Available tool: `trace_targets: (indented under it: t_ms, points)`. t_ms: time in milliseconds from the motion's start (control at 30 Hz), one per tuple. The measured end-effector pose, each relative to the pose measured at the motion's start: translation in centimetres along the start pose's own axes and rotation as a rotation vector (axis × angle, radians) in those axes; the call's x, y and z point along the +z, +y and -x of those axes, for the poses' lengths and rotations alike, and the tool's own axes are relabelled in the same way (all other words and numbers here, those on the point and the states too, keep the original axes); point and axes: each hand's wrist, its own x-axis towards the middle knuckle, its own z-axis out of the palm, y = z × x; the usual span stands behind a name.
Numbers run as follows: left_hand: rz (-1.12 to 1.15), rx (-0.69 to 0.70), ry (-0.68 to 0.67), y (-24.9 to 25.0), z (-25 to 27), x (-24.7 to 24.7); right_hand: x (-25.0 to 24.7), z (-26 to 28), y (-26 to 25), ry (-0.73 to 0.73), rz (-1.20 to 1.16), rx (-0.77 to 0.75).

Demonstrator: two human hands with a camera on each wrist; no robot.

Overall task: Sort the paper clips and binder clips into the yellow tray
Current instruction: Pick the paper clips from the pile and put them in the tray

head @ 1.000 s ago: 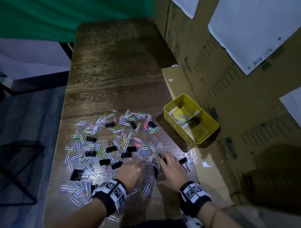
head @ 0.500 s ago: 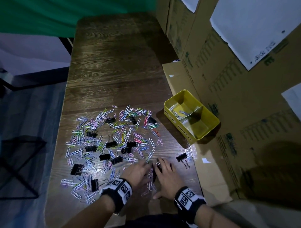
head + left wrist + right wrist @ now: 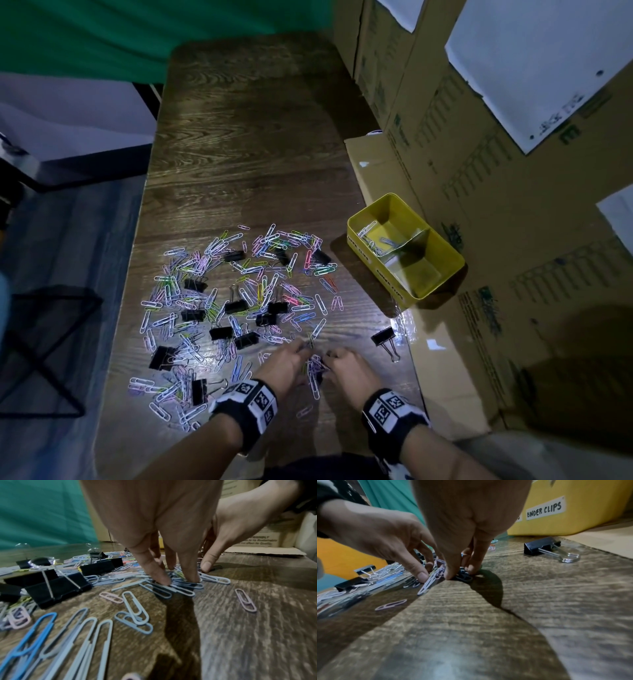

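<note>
Many coloured paper clips (image 3: 260, 274) and several black binder clips (image 3: 236, 306) lie scattered over the dark wooden table (image 3: 246, 154). Near its front edge both hands meet around a small heap of paper clips (image 3: 314, 371). My left hand (image 3: 301, 349) has its fingertips (image 3: 163, 580) down on pale blue clips, its thumb beside a white one. My right hand (image 3: 337, 356) pinches a dark bunch of clips (image 3: 464, 576) between thumb and fingers. The yellow tray (image 3: 373, 263) stands at the right, a few paper clips in its far compartment; its near wall (image 3: 590, 507) reads "BINDER CLIPS".
A lone binder clip (image 3: 382, 337) lies right of my hands, also close by in the right wrist view (image 3: 539, 546). Cardboard boxes (image 3: 479, 205) wall the right side, with flat cardboard (image 3: 438, 359) under the tray. A black wire stand (image 3: 51, 342) sits on the floor at left.
Both hands have drawn back toward me and closer together, raking paper clips into a heap between them. The lone binder clip stays behind at the right.
</note>
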Motion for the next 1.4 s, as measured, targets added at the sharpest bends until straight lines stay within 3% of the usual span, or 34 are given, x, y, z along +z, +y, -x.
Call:
trace_targets:
  t_ms: [167, 267, 600, 733, 800, 1033, 1200, 1400]
  points:
    - [0.172, -0.138, 0.061, -0.4, -0.2, -0.9, -0.5, -1.0, -0.1, -0.002, 0.03, -0.004]
    - [0.132, -0.186, 0.061, -0.3, -0.5, -1.0, -0.5, -1.5, -0.1, 0.003, 0.079, -0.016]
    - [-0.006, -0.188, 0.124, -0.4, -0.3, 0.7, -0.6, -1.9, -0.1, -0.018, 0.205, -0.012]
    - [0.028, -0.228, 0.162, -0.1, -0.5, 0.5, -1.6, -1.5, 0.1, 0.126, 0.157, -0.048]
    - [0.049, -0.242, 0.166, -0.4, -0.6, 0.3, -1.3, -1.3, 0.4, 0.094, 0.16, -0.047]
    - [0.086, -0.154, 0.171, -1.5, -0.6, 0.3, 0.2, -2.3, 1.8, 0.05, 0.068, -0.066]
    - [-0.001, -0.123, 0.085, -1.3, -1.5, 0.3, -0.1, -2.3, 2.2, 0.065, 0.012, -0.084]
    - [-0.004, -0.129, 0.185, -1.6, -1.7, 0.7, 0.1, -2.3, 3.1, 0.081, -0.077, -0.11]
